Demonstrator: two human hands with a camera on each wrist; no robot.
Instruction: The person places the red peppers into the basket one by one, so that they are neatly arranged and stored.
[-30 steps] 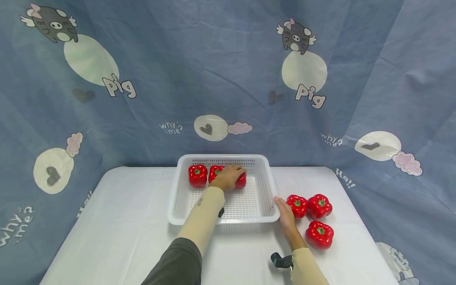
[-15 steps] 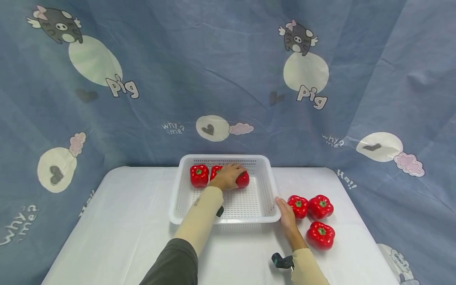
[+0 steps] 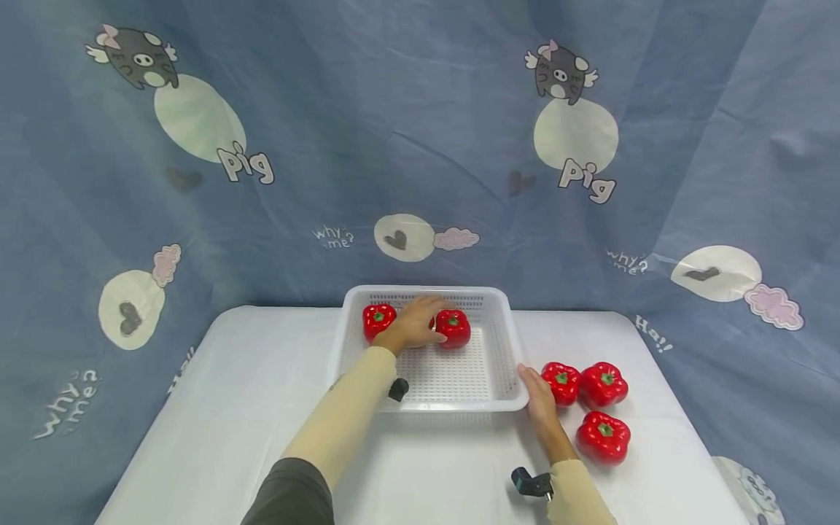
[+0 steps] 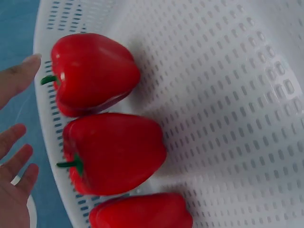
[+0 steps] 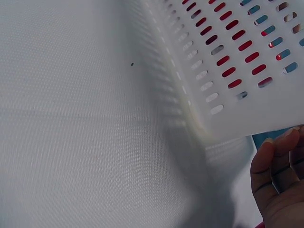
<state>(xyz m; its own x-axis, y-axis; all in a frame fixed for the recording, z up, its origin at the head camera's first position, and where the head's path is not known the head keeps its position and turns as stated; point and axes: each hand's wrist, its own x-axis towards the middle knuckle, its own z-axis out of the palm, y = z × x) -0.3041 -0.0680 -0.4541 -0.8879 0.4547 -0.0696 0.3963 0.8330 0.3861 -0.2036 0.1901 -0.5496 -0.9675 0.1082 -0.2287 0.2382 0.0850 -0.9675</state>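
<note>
My left hand (image 3: 413, 323) hovers over the back of a white perforated basket (image 3: 518, 364), fingers spread and holding nothing. Three red bell peppers stand in a row there: the left one (image 3: 378, 321), a middle one mostly hidden behind the hand, and the right one (image 3: 453, 328) beside the thumb. In the left wrist view the hand (image 4: 14, 161) is apart from the peppers (image 4: 95, 71), whose green stems face it. At the basket's front right side, my right hand (image 3: 542, 408) touches the rim with loosely bent fingers; the right wrist view shows this hand (image 5: 280, 175) at the basket's corner.
Three more red peppers lie on the white table (image 3: 262, 408) right of the basket: one (image 3: 561, 383) close to my right hand, one (image 3: 603, 384) beside it, another (image 3: 603, 437) nearer the front. A blue patterned cloth (image 3: 420, 146) hangs behind the table.
My left hand has let go of the right pepper in the basket and moved left off it, uncovering it. The right hand stays at the basket's side. The head view has shifted slightly left.
</note>
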